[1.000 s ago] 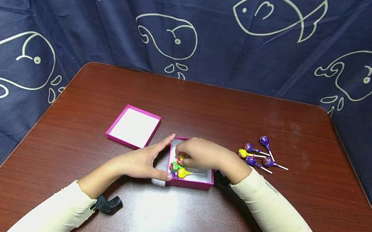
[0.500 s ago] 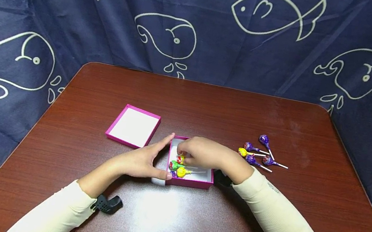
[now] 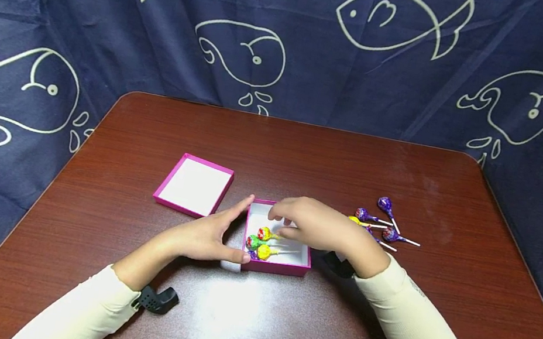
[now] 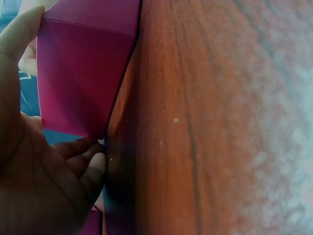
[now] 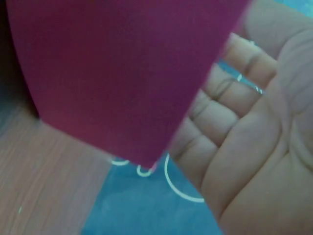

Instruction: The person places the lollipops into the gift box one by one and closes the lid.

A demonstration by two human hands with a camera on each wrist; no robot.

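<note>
An open pink box [image 3: 275, 268] with a white inside holds several lollipops. Among them I see a red and yellow lollipop [image 3: 263, 233], a green lollipop [image 3: 254, 242], a yellow lollipop [image 3: 264, 252] and part of a purple lollipop [image 3: 252, 255]. My left hand [image 3: 207, 237] holds the box at its left side, thumb at the near corner and index finger at the far corner; the left wrist view shows the other fingers bent by the box wall. Over the box's right half hovers my right hand [image 3: 313, 223], fingers loosely bent, with nothing visible in them.
To the left lies the pink lid [image 3: 196, 187], white inside up. More lollipops lie right of the box, including a purple lollipop [image 3: 385, 204] at the back; my right hand partly covers that group. A blue curtain [image 3: 286, 77] hangs behind the brown table [image 3: 296, 150].
My right hand has let go of the red and yellow lollipop, which now shows more fully in the box, and has moved slightly right. My left hand stays on the box.
</note>
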